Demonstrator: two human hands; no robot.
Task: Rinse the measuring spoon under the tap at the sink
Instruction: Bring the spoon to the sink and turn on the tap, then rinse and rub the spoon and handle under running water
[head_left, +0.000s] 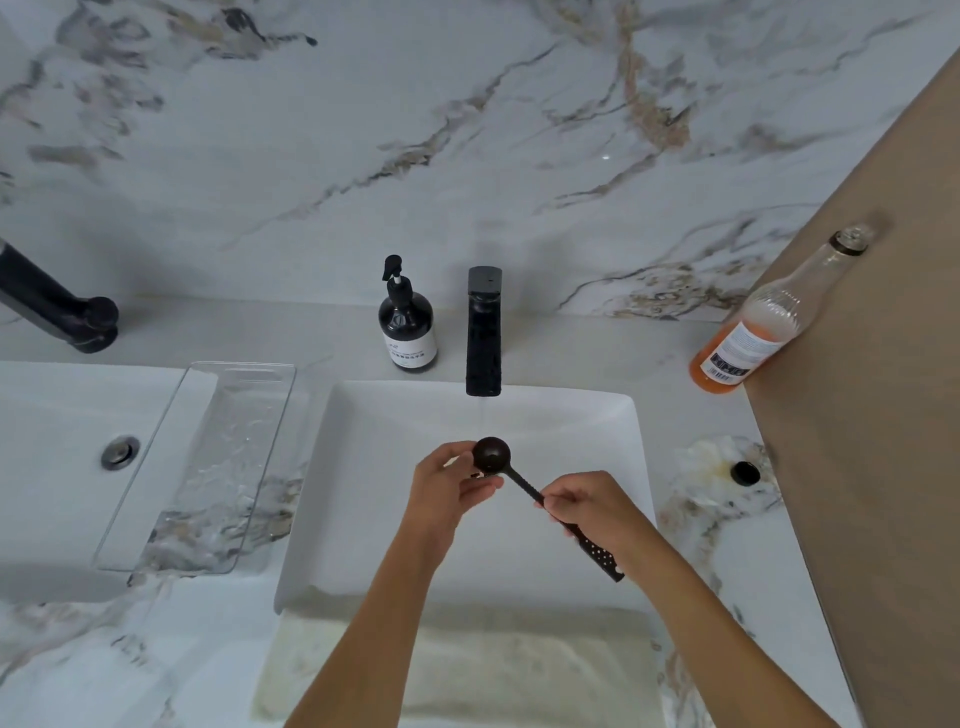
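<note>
A black measuring spoon with a long perforated handle is held over the white rectangular sink. Its round bowl sits straight below the black tap, and a thin stream of water falls from the spout onto it. My right hand grips the middle of the handle. My left hand pinches the bowl of the spoon from the left, thumb underneath.
A black soap pump bottle stands left of the tap. An open bottle of orange liquid leans at the right by a brown wall panel. A clear glass tray bridges a second sink at the left. A pale towel lies at the front.
</note>
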